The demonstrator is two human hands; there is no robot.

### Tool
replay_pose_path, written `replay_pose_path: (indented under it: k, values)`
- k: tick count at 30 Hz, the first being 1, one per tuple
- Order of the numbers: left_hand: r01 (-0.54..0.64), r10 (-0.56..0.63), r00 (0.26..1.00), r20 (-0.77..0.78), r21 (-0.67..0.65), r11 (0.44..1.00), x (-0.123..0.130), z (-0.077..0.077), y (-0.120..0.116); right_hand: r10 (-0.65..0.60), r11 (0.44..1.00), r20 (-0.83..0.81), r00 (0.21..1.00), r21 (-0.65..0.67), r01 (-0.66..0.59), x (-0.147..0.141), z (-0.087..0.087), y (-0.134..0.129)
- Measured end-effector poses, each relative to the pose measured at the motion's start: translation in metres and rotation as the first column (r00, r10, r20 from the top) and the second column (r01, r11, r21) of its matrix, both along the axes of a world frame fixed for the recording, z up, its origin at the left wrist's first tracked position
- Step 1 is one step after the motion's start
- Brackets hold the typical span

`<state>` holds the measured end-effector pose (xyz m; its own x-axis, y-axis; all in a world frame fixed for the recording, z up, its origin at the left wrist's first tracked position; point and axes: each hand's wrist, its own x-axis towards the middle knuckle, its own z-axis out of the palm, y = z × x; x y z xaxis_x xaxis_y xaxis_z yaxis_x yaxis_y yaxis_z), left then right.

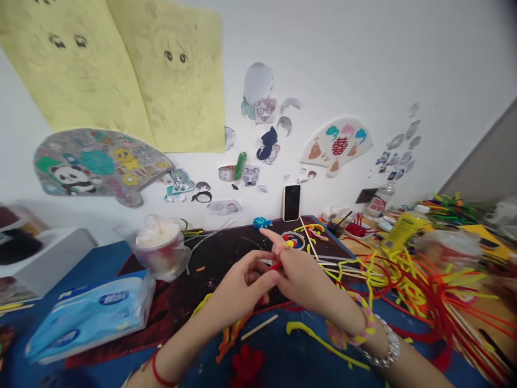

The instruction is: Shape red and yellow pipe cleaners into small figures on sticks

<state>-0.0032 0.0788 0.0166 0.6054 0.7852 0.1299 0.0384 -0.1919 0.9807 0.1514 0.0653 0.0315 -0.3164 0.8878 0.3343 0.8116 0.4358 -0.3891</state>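
My left hand [246, 277] and my right hand [301, 275] meet over the dark mat. Both are closed around a red pipe cleaner [276, 265], mostly hidden by the fingers. The index finger of my right hand points outward, and a small yellow and red piece [289, 244] sits at its base. Just beyond that fingertip lies a blue fuzzy coil [262, 222]. Below the hands are a short wooden stick [259, 327], a red fuzzy shape [247, 364], orange pipe cleaners [228, 339] and a yellow pipe cleaner [323, 345].
At left are a tissue pack [92, 315] and a bagged cup [158, 242]. A phone [291, 203] leans on the wall behind a round container [298, 240]. Tangled pipe cleaners [407, 280], a yellow bottle [404, 229] and a clear bottle [379, 200] crowd the right.
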Motion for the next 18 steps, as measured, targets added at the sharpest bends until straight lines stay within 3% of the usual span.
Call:
replay_pose_path:
  k: [3, 5, 7, 9, 11, 13, 15, 18]
  values:
    - [0.019, -0.024, 0.984, -0.174, -0.030, 0.999, -0.005, -0.001, 0.004, 0.089, 0.994, -0.073, 0.993, -0.054, -0.093, 0.008, -0.007, 0.003]
    - [0.011, -0.006, 0.963, -0.271, 0.018, 1.000, -0.007, 0.000, 0.004, 0.176, 0.959, -0.188, 0.966, -0.187, -0.211, 0.017, -0.005, 0.002]
    - [0.021, -0.015, 0.958, -0.288, 0.019, 1.000, -0.010, 0.003, 0.004, 0.209, 0.855, -0.367, 0.907, -0.382, -0.352, 0.026, 0.003, -0.001]
    - [0.041, -0.049, 0.977, -0.206, -0.047, 0.998, -0.012, 0.007, 0.004, 0.122, 0.773, -0.583, 0.803, -0.453, -0.445, 0.035, 0.014, -0.002]
    - [0.027, -0.036, 0.996, -0.080, -0.103, 0.994, -0.013, 0.009, 0.005, -0.021, 0.732, -0.786, 0.618, -0.433, -0.526, 0.042, 0.021, -0.003]
    - [-0.025, 0.027, 1.000, 0.008, -0.132, 0.991, -0.013, 0.007, 0.008, -0.148, 0.736, -0.911, 0.384, -0.361, -0.573, 0.043, 0.025, -0.002]
    - [-0.032, 0.046, 0.997, 0.070, -0.179, 0.983, -0.009, 0.002, 0.010, -0.226, 0.748, -0.963, 0.145, -0.267, -0.608, 0.041, 0.025, -0.001]
    - [0.066, -0.030, 0.989, 0.144, -0.253, 0.965, -0.001, -0.008, 0.010, -0.254, 0.771, -0.951, -0.176, -0.089, -0.631, 0.032, 0.021, 0.001]
